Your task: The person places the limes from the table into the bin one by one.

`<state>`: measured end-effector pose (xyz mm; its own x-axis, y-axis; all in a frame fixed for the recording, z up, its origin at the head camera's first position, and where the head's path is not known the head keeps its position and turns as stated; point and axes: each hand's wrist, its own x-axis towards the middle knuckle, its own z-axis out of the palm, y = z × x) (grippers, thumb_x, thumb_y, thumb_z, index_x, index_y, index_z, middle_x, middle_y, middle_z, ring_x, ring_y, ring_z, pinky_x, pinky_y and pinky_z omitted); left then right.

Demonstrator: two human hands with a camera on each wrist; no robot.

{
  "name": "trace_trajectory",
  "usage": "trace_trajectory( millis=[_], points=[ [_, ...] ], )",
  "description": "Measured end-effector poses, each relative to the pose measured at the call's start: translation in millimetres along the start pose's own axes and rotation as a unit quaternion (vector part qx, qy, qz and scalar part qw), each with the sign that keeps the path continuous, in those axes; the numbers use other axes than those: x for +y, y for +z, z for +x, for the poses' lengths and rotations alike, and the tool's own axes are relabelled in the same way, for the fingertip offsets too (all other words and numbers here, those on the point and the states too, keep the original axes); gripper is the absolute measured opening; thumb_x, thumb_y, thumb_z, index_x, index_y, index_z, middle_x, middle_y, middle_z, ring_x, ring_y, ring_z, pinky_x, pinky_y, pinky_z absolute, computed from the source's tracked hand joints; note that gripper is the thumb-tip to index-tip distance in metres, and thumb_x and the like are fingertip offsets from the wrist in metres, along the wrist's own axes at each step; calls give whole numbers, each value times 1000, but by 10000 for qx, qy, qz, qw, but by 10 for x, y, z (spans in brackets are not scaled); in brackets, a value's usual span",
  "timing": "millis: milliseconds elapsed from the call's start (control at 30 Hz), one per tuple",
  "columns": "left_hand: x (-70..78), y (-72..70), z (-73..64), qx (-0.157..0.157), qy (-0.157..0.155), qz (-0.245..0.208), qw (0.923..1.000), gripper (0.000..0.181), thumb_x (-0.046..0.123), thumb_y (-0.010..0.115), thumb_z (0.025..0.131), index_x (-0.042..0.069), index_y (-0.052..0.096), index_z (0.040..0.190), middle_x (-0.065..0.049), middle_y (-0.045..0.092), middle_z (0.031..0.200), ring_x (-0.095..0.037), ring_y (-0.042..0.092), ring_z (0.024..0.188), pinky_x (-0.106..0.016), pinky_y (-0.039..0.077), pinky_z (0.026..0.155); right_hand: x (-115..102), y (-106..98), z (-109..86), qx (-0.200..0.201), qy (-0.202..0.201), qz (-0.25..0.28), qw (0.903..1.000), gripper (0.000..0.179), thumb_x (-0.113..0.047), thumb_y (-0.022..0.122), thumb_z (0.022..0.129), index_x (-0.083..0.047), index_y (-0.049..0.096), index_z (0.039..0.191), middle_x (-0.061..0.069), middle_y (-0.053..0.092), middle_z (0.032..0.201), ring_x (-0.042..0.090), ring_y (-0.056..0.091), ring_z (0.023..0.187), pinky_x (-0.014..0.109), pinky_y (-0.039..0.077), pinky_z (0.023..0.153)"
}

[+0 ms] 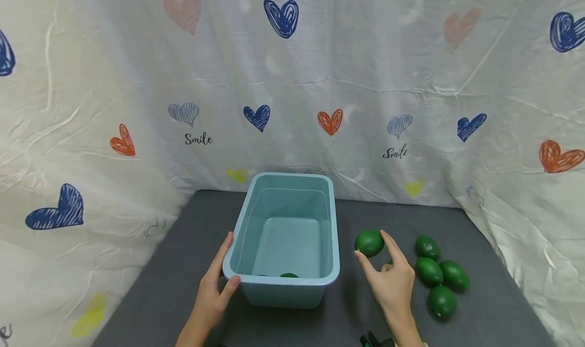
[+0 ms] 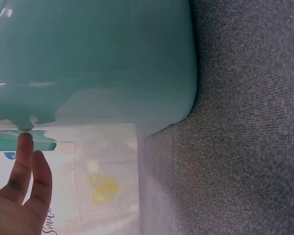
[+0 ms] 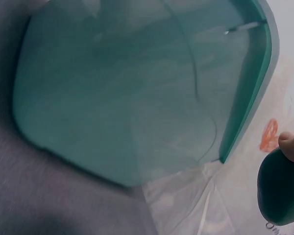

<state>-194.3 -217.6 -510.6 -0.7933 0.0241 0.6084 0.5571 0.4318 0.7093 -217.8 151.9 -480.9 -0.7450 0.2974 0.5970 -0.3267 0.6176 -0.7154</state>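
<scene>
At the near left corner of a light blue plastic bin (image 1: 283,293), my left hand (image 1: 210,291) holds the rim, thumb at the front and fingers along the left side. The left wrist view shows fingertips (image 2: 25,147) touching just under the rim of the bin (image 2: 88,58). My right hand (image 1: 390,281) pinches a green lime (image 1: 369,243) between thumb and fingers, raised to the right of the bin. That lime (image 3: 280,188) appears in the right wrist view beside the bin (image 3: 112,98). Inside the bin, part of another lime (image 1: 289,275) shows above the near rim.
Several limes (image 1: 429,272) lie in a cluster on the dark grey table (image 1: 484,326) to the right. Another lime is partly hidden behind my right hand. A white curtain (image 1: 292,72) printed with hearts hangs behind and at both sides. A black object (image 1: 377,340) shows near my right wrist.
</scene>
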Motion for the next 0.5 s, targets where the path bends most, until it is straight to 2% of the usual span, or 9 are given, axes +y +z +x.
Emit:
trace_trajectory(
  millis=[300,500],
  points=[
    [6,8,-12,-72,-131,-58,9999,85,2,66,93,18,31,169,-10,34,173,-1,33,153,-9,30,111,-161,67,80,17,-55,300,9995,75,-27,98,76,-10,68,143,15,69,139,-5,27,31,20,27,35],
    [-15,13,14,-40,-22,-105,9999,84,2,66,93,16,32,168,-13,35,171,-2,34,154,-10,30,112,-250,115,151,38,-309,556,9980,75,-26,97,78,-11,67,144,15,68,141,-8,26,32,19,28,35]
  ],
)
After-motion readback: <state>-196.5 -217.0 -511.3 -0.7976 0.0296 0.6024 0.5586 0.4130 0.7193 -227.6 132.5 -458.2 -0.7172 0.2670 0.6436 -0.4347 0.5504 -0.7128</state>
